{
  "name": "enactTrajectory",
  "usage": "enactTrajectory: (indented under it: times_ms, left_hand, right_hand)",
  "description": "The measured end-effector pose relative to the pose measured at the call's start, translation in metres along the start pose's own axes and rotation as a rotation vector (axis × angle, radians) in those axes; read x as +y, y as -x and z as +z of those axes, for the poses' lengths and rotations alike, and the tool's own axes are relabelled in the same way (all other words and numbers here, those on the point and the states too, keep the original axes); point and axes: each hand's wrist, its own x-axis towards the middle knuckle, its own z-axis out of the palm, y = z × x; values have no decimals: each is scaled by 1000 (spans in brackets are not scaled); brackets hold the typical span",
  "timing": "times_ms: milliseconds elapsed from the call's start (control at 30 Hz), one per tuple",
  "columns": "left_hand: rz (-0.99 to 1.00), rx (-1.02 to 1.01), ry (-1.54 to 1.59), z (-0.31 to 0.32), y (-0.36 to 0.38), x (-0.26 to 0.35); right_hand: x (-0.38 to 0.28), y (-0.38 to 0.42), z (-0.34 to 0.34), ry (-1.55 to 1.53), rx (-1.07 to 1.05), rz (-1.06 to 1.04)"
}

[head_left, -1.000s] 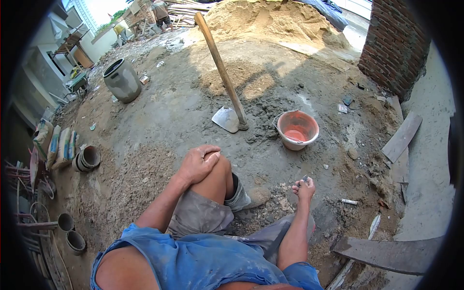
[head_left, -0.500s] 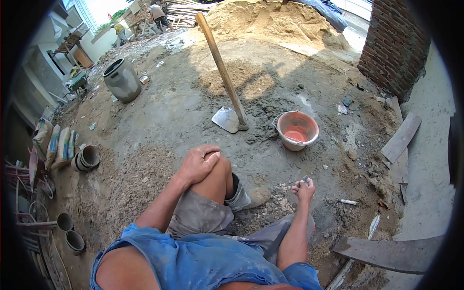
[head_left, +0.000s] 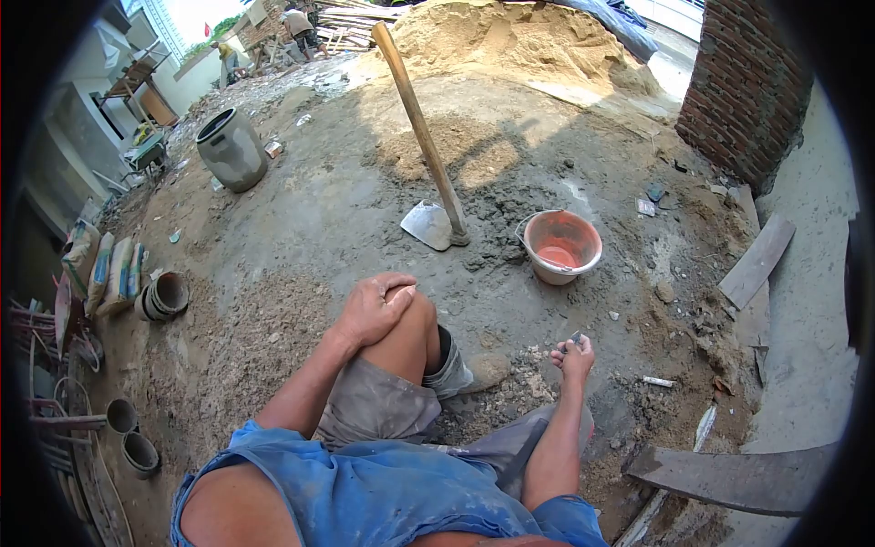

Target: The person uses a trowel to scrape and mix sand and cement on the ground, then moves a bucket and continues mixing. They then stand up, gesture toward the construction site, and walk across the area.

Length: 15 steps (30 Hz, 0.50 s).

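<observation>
My left hand [head_left: 372,310] lies over my bent knee [head_left: 417,324], palm down with the fingers stretched across it, holding nothing. Out to the right and low over the ground, my right hand [head_left: 576,359] is closed around a small dark object [head_left: 573,340]; its kind is too small to tell. Nearest ahead of that hand stands an orange-red bucket [head_left: 558,248], smeared with cement, its wire handle tipped to the left. Beside the bucket a hoe [head_left: 422,137] rests with its pale blade on wet mortar and its wooden handle pointing up.
A grey barrel [head_left: 232,155] stands far left, near a green wheelbarrow [head_left: 146,150]. Sacks [head_left: 118,278] and stacked buckets [head_left: 164,296] line the left side. Planks [head_left: 756,260] lean along the right wall. Behind are a sand pile [head_left: 519,46], a brick pillar [head_left: 743,91] and two people [head_left: 299,27].
Both my hands stay where they were. The view shifts very slightly, and the far-left person in the background has changed posture a little.
</observation>
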Motion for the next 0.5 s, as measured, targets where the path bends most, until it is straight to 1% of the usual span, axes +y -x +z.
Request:
enactTrajectory:
  times_ms: [500]
  left_hand:
    - [4, 4, -10, 1, 2, 1]
  right_hand:
    - [-2, 1, -1, 6, -7, -4]
